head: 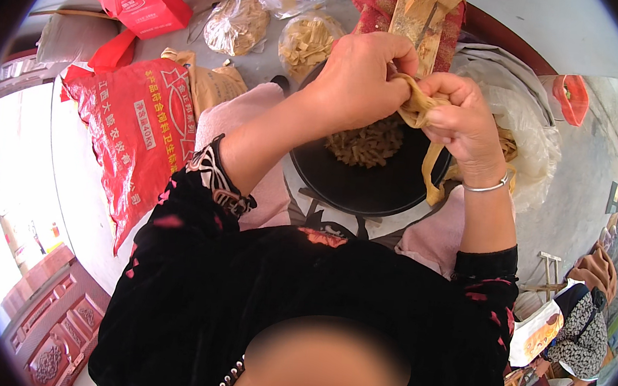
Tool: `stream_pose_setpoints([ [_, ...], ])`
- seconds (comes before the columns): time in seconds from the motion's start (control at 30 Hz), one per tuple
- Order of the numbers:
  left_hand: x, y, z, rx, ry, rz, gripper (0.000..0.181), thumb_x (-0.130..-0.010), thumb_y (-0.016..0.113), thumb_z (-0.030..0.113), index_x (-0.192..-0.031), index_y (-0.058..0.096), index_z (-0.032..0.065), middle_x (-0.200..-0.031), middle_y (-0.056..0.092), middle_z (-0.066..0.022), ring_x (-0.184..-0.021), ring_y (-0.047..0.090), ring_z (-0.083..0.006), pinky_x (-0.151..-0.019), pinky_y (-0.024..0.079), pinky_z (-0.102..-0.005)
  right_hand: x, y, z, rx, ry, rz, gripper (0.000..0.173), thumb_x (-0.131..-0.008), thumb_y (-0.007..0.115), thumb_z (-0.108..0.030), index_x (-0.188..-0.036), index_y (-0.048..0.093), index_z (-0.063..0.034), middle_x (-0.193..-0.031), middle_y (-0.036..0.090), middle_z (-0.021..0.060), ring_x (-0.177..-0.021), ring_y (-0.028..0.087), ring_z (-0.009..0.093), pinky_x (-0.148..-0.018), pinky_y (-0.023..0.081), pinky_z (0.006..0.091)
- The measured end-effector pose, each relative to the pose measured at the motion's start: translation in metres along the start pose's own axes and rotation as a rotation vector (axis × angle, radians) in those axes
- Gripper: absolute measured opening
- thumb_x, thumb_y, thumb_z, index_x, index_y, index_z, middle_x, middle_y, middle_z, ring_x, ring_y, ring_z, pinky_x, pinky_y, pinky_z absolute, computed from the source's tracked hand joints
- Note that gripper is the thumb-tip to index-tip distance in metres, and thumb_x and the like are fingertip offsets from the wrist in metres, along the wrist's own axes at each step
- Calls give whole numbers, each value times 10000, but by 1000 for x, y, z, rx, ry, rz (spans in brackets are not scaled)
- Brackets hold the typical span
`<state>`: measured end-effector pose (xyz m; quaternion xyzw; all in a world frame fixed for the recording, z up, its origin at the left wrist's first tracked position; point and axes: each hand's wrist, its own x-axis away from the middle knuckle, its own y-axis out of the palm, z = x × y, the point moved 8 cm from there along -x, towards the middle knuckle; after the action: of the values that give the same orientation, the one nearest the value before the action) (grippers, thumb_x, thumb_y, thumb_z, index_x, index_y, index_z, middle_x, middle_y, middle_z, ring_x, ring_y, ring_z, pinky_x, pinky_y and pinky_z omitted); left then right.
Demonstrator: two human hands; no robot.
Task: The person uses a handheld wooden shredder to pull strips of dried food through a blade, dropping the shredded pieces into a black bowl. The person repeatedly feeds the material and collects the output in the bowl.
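My left hand (366, 76) pinches one end of a pale yellow, flexible strip (418, 108) that looks folded or knotted. Close beside it, my right hand (459, 115) grips the same strip between thumb and fingers. A loose tail of the strip hangs below my right hand at the rim of a black round basin (337, 187). Inside the basin, under my hands, lies a heap of small brownish pieces (365, 145). Part of the basin's far side is hidden by my left hand and forearm. What the strip is made of, I cannot tell.
Beyond my hands a wooden plank (429, 43) rests on red cloth (372, 8). Clear bags of pale pieces (306, 46) stand left of it. A red woven sack (133, 122) lies left; a white plastic bag (538, 152) sits right. Another person (577, 338) is at far right.
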<state>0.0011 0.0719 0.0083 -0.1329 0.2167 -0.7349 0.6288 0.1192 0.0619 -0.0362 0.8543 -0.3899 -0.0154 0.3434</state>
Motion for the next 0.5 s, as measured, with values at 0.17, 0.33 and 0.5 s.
stream_pose_setpoints([
  [0.17,-4,-6,5,-145,74,6,123,-678,637,11,-793,593,17,-617,564,-42,-573,534,-74,-533,432,-233,5,-1,-2,-263,-158,-108,229,-739,627,-14,-966,605,3,-634,523,-5,-438,323,28,-399,260,180],
  [0.33,0,-1,11,33,294,-80,224,-692,707,76,-886,612,16,-645,570,-35,-605,548,-73,-545,441,-235,5,-12,-14,-69,-213,83,239,-773,617,-7,-1009,583,-7,-670,512,-24,-454,311,15,-415,259,175],
  [0.5,-3,10,6,278,34,-359,165,-774,681,146,-797,596,6,-603,538,-6,-548,509,-63,-491,397,-204,5,-5,-19,-40,-196,26,237,-795,626,-56,-1011,547,-3,-762,537,-29,-507,333,1,-438,268,166],
])
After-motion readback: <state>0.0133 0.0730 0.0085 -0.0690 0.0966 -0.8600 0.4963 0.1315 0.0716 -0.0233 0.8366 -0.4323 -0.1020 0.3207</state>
